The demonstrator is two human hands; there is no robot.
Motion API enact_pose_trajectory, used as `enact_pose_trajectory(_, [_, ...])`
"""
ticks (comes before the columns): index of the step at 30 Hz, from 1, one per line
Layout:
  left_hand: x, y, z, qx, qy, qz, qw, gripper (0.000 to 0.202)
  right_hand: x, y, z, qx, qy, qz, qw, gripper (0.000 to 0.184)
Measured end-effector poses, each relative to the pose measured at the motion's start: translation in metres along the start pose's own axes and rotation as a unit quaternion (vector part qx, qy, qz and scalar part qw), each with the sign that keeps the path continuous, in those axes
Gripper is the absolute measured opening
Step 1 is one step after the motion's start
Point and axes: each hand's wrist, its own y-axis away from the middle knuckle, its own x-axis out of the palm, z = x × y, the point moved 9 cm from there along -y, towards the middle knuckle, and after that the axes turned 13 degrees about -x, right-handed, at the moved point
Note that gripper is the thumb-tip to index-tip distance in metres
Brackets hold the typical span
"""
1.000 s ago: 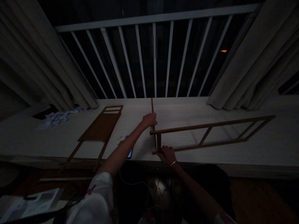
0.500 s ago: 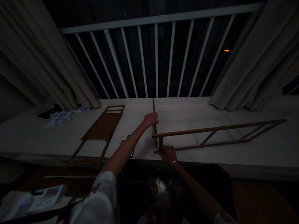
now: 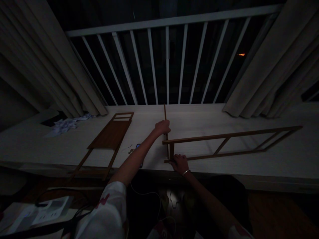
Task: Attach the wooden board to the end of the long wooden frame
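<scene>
My left hand point(image 3: 162, 127) is closed round a thin wooden bar point(image 3: 164, 112) that runs from near the railing toward me. My right hand point(image 3: 180, 163) grips the lower left corner of a long wooden frame point(image 3: 221, 146), beside its short end piece. The frame stands on edge, its crosspieces showing, and stretches off to the right. Its left end meets the near part of the bar; whether the two are joined I cannot tell. Left of my arm lies a second wooden frame with a brown panel point(image 3: 108, 134). Small loose pieces point(image 3: 131, 151) and a phone point(image 3: 138, 145) are partly behind my left forearm.
All this lies on a pale ledge point(image 3: 199, 121) below a white railing point(image 3: 174, 22). Curtains hang at both sides. Crumpled white paper point(image 3: 65, 125) sits at the far left. At the lower left is a power strip point(image 3: 51, 212), and a white cable point(image 3: 147, 193) hangs below the ledge.
The far right end of the long frame has shifted slightly left and up. Both hands keep their holds, and the view has moved a little.
</scene>
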Motion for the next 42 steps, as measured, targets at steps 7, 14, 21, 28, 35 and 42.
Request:
enact_pose_trajectory(7, [0.001,0.0,-0.001,0.004,0.001,0.007,1.0,0.034,0.004,-0.003,-0.003,0.009,0.0,0.009,1.0,0.026])
enact_pose_trajectory(14, [0.0,0.001,0.001,-0.005,0.005,-0.002,1.0,0.03,0.006,-0.003,-0.003,0.021,0.006,0.008,1.0,0.028])
enact_pose_trajectory(21, [-0.002,-0.002,0.011,-0.016,0.008,-0.012,1.0,0.031,0.002,-0.007,-0.002,0.031,0.021,0.027,0.999,0.027])
enact_pose_trajectory(28, [0.0,-0.004,0.01,-0.013,0.017,-0.02,1.0,0.029,0.003,-0.01,0.0,0.044,0.037,0.047,0.997,0.028])
enact_pose_trajectory(35, [-0.001,0.001,0.003,0.009,0.026,-0.028,0.999,0.027,-0.002,-0.012,0.001,0.034,0.027,0.025,0.999,0.027])
enact_pose_trajectory(42, [-0.003,0.015,-0.003,0.07,0.024,-0.011,0.997,0.034,0.001,-0.013,0.0,0.032,0.025,0.04,0.998,0.025])
